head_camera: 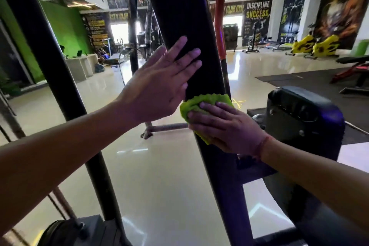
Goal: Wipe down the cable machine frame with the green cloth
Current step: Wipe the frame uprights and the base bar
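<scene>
My right hand's fingers [207,115] lay flat and slightly spread over the green cloth [196,106], pressing it against the front face of the black frame post [185,16]. None of them curled round the fabric; they held it by pressure alone. Cloth edges showed above the fingertips and below the heel of the right hand [225,128], so the pad sat directly beneath my palm.

My left hand [159,84] was just above and to the left, its fingers [191,54] straight and loosely fanned, resting on the same post and holding nothing. It looked to me like a brace and not a wiping hand.

The post ran long and steep, leaning a little from upper left to lower right, rising out of view overhead and dropping past my right wrist toward the base. The cloth sat about midway along the visible stretch, so I judged any stroke would have to follow that axis, up toward the left hand or down toward the floor. The right hand was the nearer one to the cloth, already on it.

A second dark upright [50,66] stood well apart on the left, a black padded seat [299,118] just beside the post on the right, and glossy gym floor [155,181] lay beyond.
</scene>
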A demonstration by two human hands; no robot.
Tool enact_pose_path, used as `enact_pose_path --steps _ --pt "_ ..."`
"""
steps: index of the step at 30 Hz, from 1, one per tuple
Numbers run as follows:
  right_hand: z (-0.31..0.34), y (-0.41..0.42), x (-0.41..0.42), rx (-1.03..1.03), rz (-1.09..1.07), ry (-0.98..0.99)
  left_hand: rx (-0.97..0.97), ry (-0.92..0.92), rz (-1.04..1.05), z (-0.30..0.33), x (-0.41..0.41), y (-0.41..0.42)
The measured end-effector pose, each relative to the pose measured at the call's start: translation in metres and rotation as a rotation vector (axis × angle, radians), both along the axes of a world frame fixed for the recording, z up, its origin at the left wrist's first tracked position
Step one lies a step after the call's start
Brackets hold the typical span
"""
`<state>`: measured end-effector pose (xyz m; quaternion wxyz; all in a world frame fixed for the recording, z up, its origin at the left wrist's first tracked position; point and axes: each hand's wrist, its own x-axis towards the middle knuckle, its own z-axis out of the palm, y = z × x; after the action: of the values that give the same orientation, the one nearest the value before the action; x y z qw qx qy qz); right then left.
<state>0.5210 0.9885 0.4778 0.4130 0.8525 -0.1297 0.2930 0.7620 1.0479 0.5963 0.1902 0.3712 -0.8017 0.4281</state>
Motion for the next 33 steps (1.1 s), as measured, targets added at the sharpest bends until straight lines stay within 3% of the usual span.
enact_pose_path --steps 4,8,12,15,16,19,23,24,27,31,33 --pt "-0.027 -0.002 0.009 0.099 -0.012 -0.347 -0.056 0.051 -0.052 -0.037 -0.002 -0.011" --pt "-0.089 -0.002 -0.003 0.021 0.032 -0.164 -0.102 0.072 -0.033 -0.087 -0.008 -0.013" --pt "-0.136 -0.005 -0.012 0.136 0.001 -0.478 -0.179 0.052 0.017 -0.166 -0.023 -0.015" --pt "-0.189 -0.007 -0.021 0.042 -0.030 -0.301 -0.194 0.075 0.043 -0.211 -0.034 -0.019" --pt "-0.194 -0.011 -0.029 0.050 -0.015 -0.305 -0.188 0.090 0.044 -0.220 -0.038 -0.021" --pt "-0.214 -0.007 -0.029 0.204 -0.061 -0.581 -0.151 0.128 0.014 -0.227 -0.048 -0.024" --pt "-0.252 -0.001 -0.028 0.047 -0.082 -0.304 -0.121 0.102 -0.007 -0.236 -0.049 -0.020" --pt "-0.252 -0.005 -0.035 0.031 -0.077 -0.342 -0.118 0.076 -0.006 -0.243 -0.048 -0.019" --pt "-0.268 -0.003 -0.028 0.187 -0.105 -0.705 -0.095 0.029 -0.001 -0.269 -0.049 -0.018" --pt "-0.296 -0.002 -0.035 0.102 -0.110 -0.385 -0.082 0.024 0.027 -0.285 -0.057 -0.018" --pt "-0.287 -0.011 -0.057 0.128 -0.120 -0.588 -0.088 0.042 0.041 -0.289 -0.059 -0.017"
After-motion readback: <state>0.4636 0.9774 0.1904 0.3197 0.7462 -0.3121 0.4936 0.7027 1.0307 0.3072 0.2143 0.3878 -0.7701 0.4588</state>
